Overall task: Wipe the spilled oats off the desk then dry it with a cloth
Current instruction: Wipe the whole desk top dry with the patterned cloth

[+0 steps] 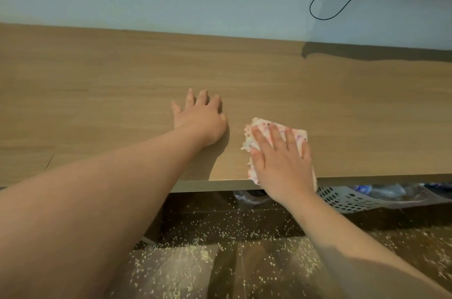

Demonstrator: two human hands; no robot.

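The right hand (281, 161) lies flat, fingers straight and slightly spread, pressing a white cloth (265, 127) with pink and purple speckles onto the wooden bench (122, 83) at its near edge, where part of the cloth hangs just over. The left hand (199, 115) rests palm-down on the bench just beside the cloth, fingers loosely spread, holding nothing. The oats (186, 271) lie scattered over the dark floor (244, 274) below the bench edge, near a perforated grey basket (347, 199).
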